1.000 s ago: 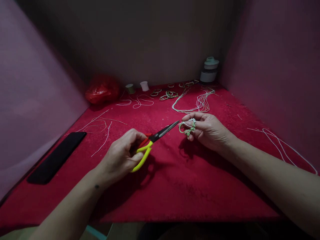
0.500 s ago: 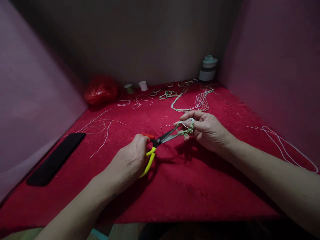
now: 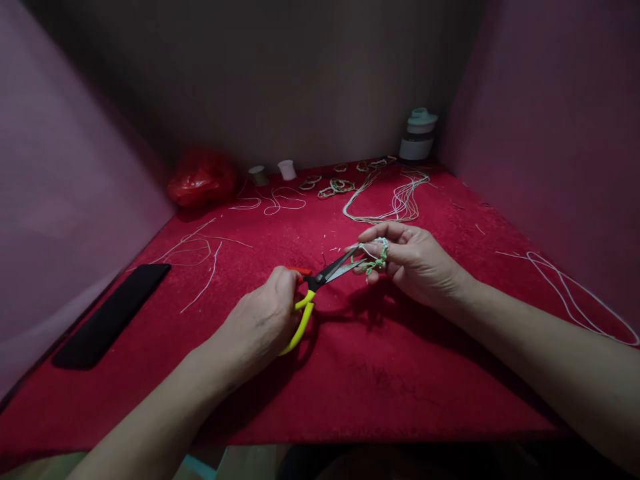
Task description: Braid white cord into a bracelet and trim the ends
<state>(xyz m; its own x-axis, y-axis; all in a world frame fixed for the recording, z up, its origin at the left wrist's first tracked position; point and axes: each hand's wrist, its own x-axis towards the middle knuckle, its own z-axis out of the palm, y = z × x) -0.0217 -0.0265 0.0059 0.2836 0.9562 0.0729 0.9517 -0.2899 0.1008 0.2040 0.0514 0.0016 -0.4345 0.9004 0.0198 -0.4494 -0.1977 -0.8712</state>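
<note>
My left hand [image 3: 265, 308] is closed round the handles of a pair of scissors [image 3: 320, 279], with yellow and red grips. Their blades are parted and point right, with the tips at a green and white knotted cord bracelet [image 3: 383, 253]. My right hand [image 3: 415, 259] pinches this bracelet between thumb and fingers above the table. A white strand crosses near the upper blade tip; whether it lies between the blades I cannot tell. Small thread clippings [image 3: 335, 249] lie on the red cloth [image 3: 380, 373] behind the scissors.
Across the back stand a red plastic bag [image 3: 203, 180], two thread spools [image 3: 287, 170], several finished-looking bracelets [image 3: 336, 188], a cord bundle [image 3: 370, 220] and a white-lidded container [image 3: 418, 137]. A black flat object [image 3: 113, 317] lies left, near loose cords [image 3: 213, 280]. Another cord [image 3: 575, 303] lies right.
The scissors have shifted very slightly, and their blades look a little wider apart. The right hand still holds the bracelet in nearly the same place.
</note>
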